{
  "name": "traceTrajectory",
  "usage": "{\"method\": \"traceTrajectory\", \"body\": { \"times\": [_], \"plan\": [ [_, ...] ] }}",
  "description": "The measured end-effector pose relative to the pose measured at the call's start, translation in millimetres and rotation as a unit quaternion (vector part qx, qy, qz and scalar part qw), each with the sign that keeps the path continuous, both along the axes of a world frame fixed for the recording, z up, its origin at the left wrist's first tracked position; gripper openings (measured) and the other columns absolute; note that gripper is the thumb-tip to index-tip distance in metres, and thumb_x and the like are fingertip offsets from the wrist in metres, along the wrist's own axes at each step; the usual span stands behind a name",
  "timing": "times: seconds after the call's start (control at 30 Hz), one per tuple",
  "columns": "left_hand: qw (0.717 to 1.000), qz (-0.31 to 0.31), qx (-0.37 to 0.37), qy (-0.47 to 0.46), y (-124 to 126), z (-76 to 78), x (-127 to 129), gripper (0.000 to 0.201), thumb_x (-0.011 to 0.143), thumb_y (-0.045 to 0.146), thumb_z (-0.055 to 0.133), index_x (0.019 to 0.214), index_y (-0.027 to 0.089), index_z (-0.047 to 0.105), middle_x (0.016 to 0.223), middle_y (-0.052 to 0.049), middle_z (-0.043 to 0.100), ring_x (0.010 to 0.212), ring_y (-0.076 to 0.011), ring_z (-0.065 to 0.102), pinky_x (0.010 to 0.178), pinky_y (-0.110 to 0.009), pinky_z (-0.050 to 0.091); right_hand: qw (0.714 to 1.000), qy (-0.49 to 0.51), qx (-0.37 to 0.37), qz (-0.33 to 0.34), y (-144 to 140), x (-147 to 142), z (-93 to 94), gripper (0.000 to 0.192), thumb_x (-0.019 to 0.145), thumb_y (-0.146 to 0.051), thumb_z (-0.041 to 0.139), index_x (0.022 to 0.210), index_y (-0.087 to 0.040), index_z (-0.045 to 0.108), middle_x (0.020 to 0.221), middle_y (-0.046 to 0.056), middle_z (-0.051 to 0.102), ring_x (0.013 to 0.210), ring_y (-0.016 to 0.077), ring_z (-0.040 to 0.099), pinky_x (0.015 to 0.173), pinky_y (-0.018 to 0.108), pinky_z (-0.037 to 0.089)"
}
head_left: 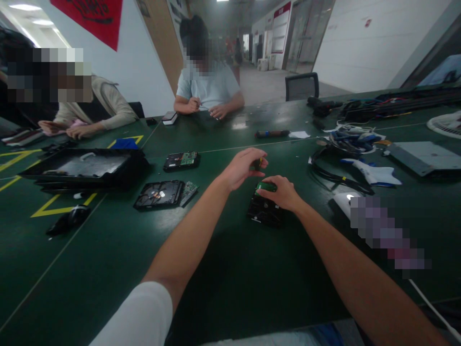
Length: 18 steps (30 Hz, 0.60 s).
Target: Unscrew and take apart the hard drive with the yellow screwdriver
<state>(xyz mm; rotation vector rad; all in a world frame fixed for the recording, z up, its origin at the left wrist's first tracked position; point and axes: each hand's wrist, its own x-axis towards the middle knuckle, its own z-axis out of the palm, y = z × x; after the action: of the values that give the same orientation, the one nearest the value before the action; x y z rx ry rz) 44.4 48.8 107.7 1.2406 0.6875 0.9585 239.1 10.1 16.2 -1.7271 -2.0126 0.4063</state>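
A black hard drive lies on the green tabletop in front of me. At its far end is a green circuit board, gripped by my right hand, with the thumb across its near side. I cannot tell whether the board is still attached to the drive. Just beyond and to the left, my left hand is raised with fingers curled round a small dark thing with a yellow part. Most of that thing is hidden by the fingers.
To the left lie an opened hard drive, a loose circuit board and another drive. Further left stands a black tray. Cables, a metal box and a power strip lie right. Two people sit across the table.
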Motion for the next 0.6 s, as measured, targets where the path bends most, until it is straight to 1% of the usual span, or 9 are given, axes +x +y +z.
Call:
{"method": "traceTrajectory", "body": {
  "times": [0.07,0.13,0.3,0.4,0.5,0.6],
  "plan": [
    [1.0,0.001,-0.015,-0.017,0.1,-1.7,2.0,0.021,0.093,0.037,0.072,0.099,0.017,0.066,0.095,-0.008,0.071,0.09,-0.0195,0.069,0.072,-0.031,0.061,1.0,0.005,0.006,-0.001,-0.4,-0.9,0.8,0.042,0.092,-0.059,0.079,0.122,-0.031,0.081,0.127,0.009,0.077,0.124,0.0381,0.067,0.103,0.055,0.05],
    [1.0,0.009,-0.012,-0.02,0.3,-2.4,2.7,0.02,0.093,0.036,0.072,0.097,0.018,0.065,0.095,-0.008,0.072,0.091,-0.0198,0.069,0.073,-0.032,0.061,1.0,0.007,0.009,0.0,-0.4,-1.3,1.3,0.041,0.091,-0.059,0.079,0.12,-0.03,0.081,0.126,0.009,0.078,0.123,0.0381,0.068,0.103,0.055,0.05],
    [1.0,0.013,0.024,-0.002,-0.1,0.9,-0.2,0.02,0.093,0.035,0.07,0.093,0.015,0.072,0.097,-0.009,0.069,0.093,-0.0186,0.066,0.075,-0.03,0.061,1.0,0.01,0.009,0.002,-0.2,-0.6,0.6,0.042,0.091,-0.06,0.079,0.122,-0.03,0.081,0.126,0.009,0.078,0.123,0.037,0.069,0.103,0.054,0.051],
    [0.999,0.008,0.034,0.01,-0.6,2.8,-1.9,0.022,0.092,0.035,0.069,0.094,0.014,0.076,0.098,-0.01,0.068,0.094,-0.0191,0.065,0.074,-0.029,0.061,1.0,0.005,0.005,-0.003,-0.7,-0.4,0.6,0.044,0.092,-0.061,0.078,0.124,-0.031,0.08,0.128,0.009,0.077,0.124,0.0369,0.067,0.104,0.054,0.05],
    [1.0,0.0,0.014,0.005,-0.3,1.6,-1.3,0.025,0.092,0.036,0.068,0.101,0.014,0.075,0.096,-0.009,0.069,0.093,-0.0198,0.066,0.071,-0.029,0.06,1.0,0.0,0.005,0.0,-1.5,-0.6,1.5,0.043,0.092,-0.061,0.077,0.124,-0.031,0.08,0.127,0.009,0.077,0.123,0.0366,0.068,0.102,0.053,0.051],
    [1.0,0.004,-0.018,-0.02,0.5,-1.7,1.4,0.023,0.091,0.037,0.068,0.103,0.017,0.07,0.094,-0.009,0.072,0.092,-0.0216,0.069,0.071,-0.033,0.062,1.0,-0.001,0.011,0.003,-1.9,-0.8,2.0,0.043,0.093,-0.061,0.077,0.123,-0.031,0.081,0.125,0.009,0.078,0.122,0.0366,0.068,0.101,0.052,0.051]
  ]
}}
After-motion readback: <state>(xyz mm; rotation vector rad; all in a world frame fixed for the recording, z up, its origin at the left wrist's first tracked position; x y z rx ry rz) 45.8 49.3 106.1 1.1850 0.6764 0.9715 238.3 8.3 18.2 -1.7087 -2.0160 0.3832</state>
